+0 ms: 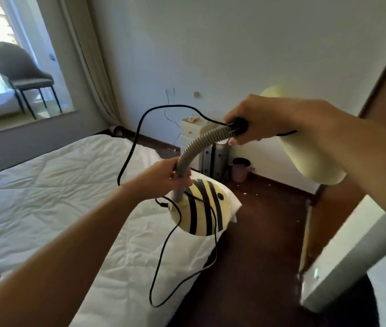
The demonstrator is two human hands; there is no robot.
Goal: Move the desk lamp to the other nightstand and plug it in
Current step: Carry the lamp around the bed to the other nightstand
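Two bare forearms reach in from the bottom and right edges of the frame, carrying a desk lamp (201, 208) in mid-air above the corner of a bed.

The left hand (163, 180), at the centre of the frame, has its grip clamped around the lower part of the grey ribbed flexible neck (196, 147), just above the lamp's base. The base is a rounded cream dome with black stripes, tilted so its underside faces down and to the right.

The right hand (265, 119), in the upper right of centre, has its grip clamped on the black end of the neck where it joins the pale cream shade (310, 159). The shade hangs below and behind the right forearm, its open end pointing down.

A black power cord (137, 128) arcs up and left from the right hand, drops beside the left hand, and loops loosely below the base over the bed edge.

Under the lamp lies the bed (45, 185) with a rumpled white duvet, filling the left and lower centre. Dark brown floor (258, 256) runs along its right side.

Farther back, against the white wall at the centre, stands a small white nightstand (192, 131), with a pinkish bin (241, 169) on the floor to its right. In the upper left a grey chair (19, 69) stands by a bright window, with a pale curtain (88, 67) hanging beside it.
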